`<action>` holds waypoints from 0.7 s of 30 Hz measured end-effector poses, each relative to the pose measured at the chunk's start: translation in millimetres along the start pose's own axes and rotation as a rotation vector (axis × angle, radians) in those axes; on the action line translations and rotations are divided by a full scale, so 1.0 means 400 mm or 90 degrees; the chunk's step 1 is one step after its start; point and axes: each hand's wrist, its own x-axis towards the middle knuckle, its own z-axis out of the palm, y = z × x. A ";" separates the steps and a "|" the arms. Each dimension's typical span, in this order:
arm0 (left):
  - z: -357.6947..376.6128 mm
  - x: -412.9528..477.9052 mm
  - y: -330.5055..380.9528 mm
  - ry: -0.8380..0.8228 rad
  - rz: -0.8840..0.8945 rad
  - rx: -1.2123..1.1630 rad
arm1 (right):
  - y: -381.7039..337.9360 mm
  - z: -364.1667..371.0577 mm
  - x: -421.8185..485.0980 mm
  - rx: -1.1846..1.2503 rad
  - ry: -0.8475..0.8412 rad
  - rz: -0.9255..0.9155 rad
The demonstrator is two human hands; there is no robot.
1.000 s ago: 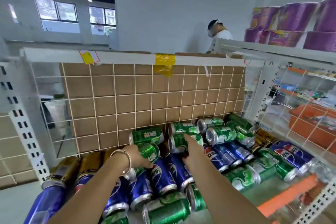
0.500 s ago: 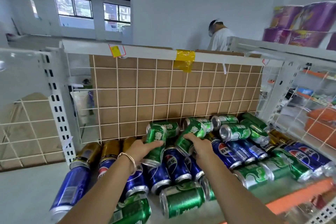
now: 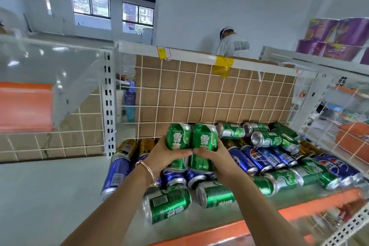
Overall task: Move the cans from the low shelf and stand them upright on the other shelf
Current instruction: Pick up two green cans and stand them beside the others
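My left hand [image 3: 162,157] grips a green can [image 3: 178,138] and my right hand [image 3: 216,158] grips a second green can [image 3: 205,139]. Both cans are held upright, side by side and touching, lifted above the pile. Below them, several green, blue and gold cans [image 3: 265,168] lie on their sides on the low shelf [image 3: 257,205] with an orange front edge. To the left, another shelf [image 3: 40,195] with a pale surface lies bare.
A white wire grid backed by brown cardboard [image 3: 209,98] closes the shelf's rear. A white slotted upright [image 3: 107,104] stands between the two bays. An orange panel [image 3: 24,108] sits at left. Purple packs [image 3: 337,38] stand top right. A person [image 3: 232,43] stands behind the shelving.
Both hands closed on green cans lying in the pile, lifted them and turned them upright, bringing them together. The view has shifted left, showing more of the left bay.
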 end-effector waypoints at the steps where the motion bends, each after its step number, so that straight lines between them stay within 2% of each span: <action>1: -0.008 -0.024 0.006 0.000 0.009 0.006 | -0.002 0.012 -0.017 0.001 -0.018 -0.011; 7: -0.047 -0.174 0.019 0.082 0.026 -0.001 | 0.009 0.102 -0.101 -0.005 -0.059 -0.062; 13: -0.055 -0.363 0.018 0.165 0.049 -0.001 | 0.032 0.185 -0.227 0.023 -0.121 -0.055; 21: -0.108 -0.633 -0.013 0.309 0.016 -0.028 | 0.093 0.336 -0.392 0.038 -0.207 0.026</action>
